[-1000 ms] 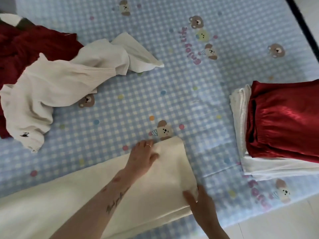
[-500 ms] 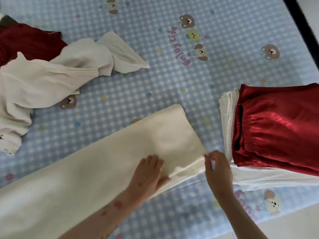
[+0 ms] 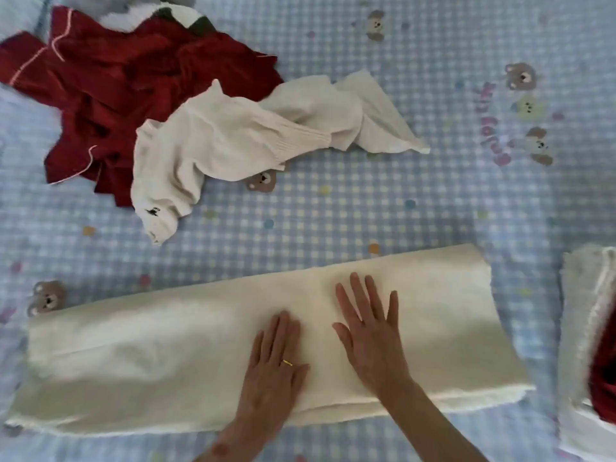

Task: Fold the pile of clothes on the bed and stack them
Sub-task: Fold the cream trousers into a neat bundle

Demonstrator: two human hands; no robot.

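A long cream garment lies folded lengthwise across the near part of the bed. My left hand, with a gold ring, rests flat on its middle, fingers together. My right hand lies flat beside it, fingers spread, palm down on the cloth. Neither hand grips anything. An unfolded white knit sweater sprawls further back. Behind it a crumpled dark red garment with pink piping lies in a heap. At the right edge the folded stack shows a white layer with a red piece on top.
The bed has a blue-and-white checked sheet printed with bears and dots. A grey and white fuzzy item peeks in at the top left behind the red heap.
The view swung left, so the stack slid to the right edge. Both hands moved from the cream garment's right end to its middle and now lie flat; the garment lies straighter across.
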